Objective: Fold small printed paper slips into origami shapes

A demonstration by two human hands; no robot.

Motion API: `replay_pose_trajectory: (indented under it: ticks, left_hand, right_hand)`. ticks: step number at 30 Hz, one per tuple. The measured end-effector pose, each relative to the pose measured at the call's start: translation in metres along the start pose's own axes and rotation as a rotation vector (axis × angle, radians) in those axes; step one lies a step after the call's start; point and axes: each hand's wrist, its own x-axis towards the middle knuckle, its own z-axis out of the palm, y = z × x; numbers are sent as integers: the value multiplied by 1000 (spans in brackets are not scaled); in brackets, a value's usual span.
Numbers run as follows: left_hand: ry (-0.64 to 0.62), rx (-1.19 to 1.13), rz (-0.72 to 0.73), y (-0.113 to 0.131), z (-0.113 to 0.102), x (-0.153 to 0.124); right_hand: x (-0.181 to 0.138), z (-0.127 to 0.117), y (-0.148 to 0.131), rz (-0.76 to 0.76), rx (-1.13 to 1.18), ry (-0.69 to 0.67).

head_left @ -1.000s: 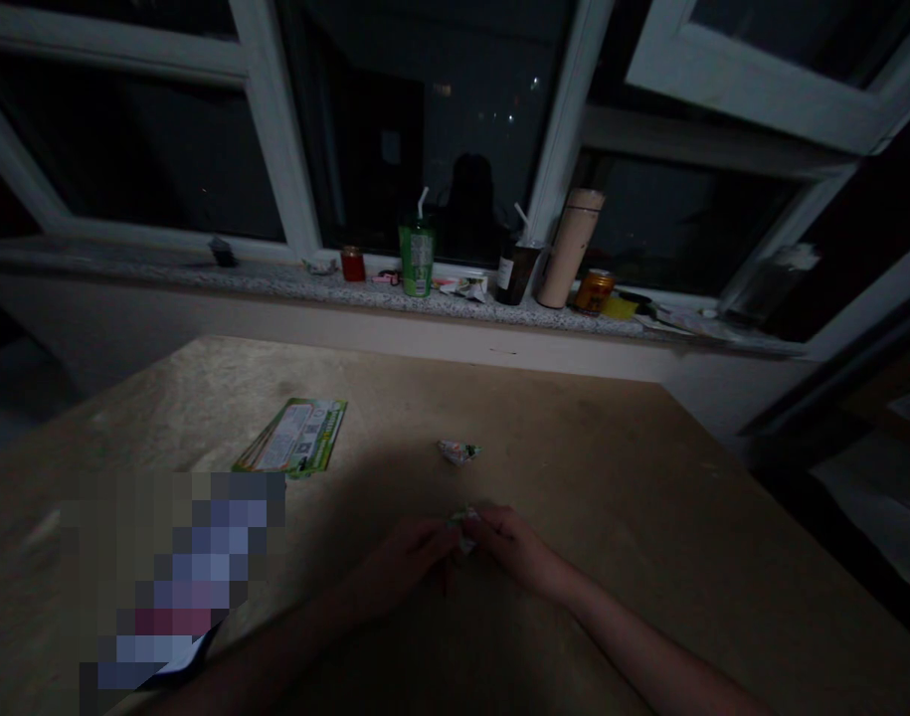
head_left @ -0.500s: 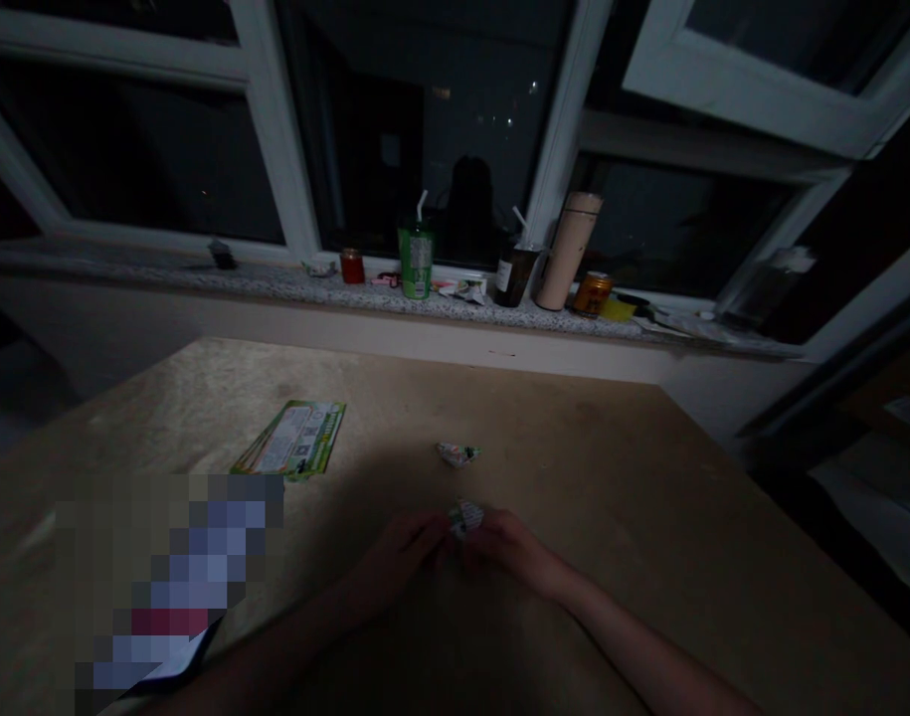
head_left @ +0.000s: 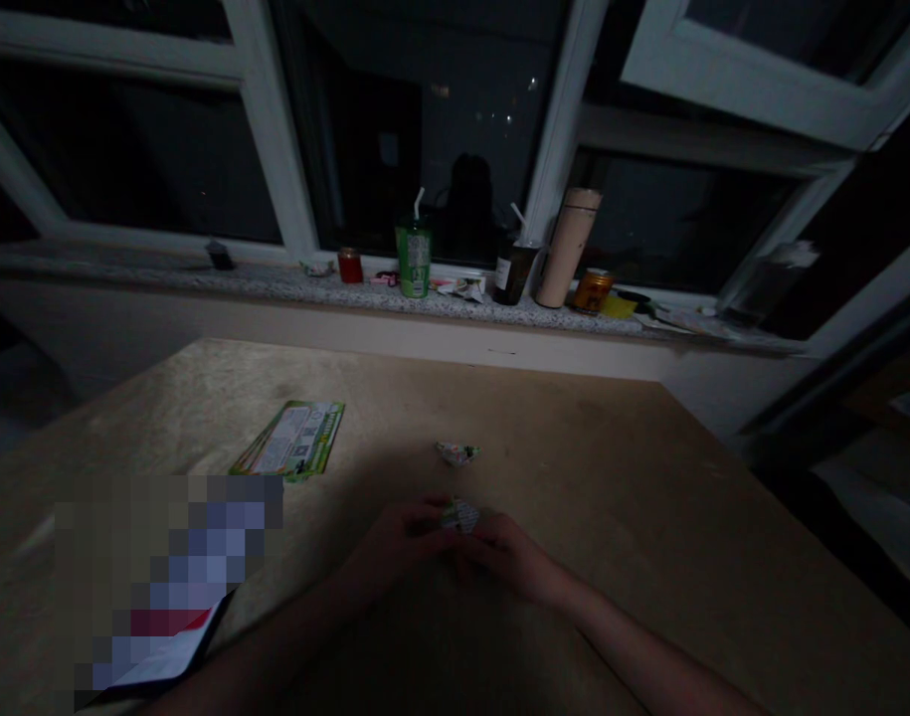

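Note:
Between both hands is a small folded piece of printed paper (head_left: 460, 514), green and white with fine lines of text. My left hand (head_left: 404, 537) pinches its left side, the thumb stretched toward the middle. From the right, my right hand (head_left: 512, 557) grips the lower right edge with bent fingers. Just beyond them a second small folded paper (head_left: 458, 453), white with green and red print, lies on the table. Dim light hides the exact folds and some fingertips.
A fanned stack of green printed leaflets (head_left: 297, 440) lies left on the wooden table (head_left: 574, 447). Nearer is a lit, partly blurred device (head_left: 163, 666). Along the granite sill (head_left: 275, 283) stand a green cup (head_left: 414, 261), a dark cup (head_left: 512, 273), a pink flask (head_left: 570, 249) and an orange can (head_left: 593, 291).
The paper has turned slightly and shifted a little left in my hands. My left thumb now reaches further across below it. The second folded paper stays in place.

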Motion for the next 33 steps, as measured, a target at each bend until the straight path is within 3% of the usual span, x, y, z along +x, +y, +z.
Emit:
replay_pose_trajectory:
  ticks: [12, 29, 33]
  left_hand:
    - [165, -33, -114, 8, 4, -3]
    - [134, 76, -118, 4, 3, -1]
    - [140, 96, -108, -1, 5, -1]
  right_hand:
    - [-1, 1, 4, -48, -23, 32]
    - [-3, 2, 3, -16, -56, 64]
    - [-4, 2, 4, 18, -100, 123]
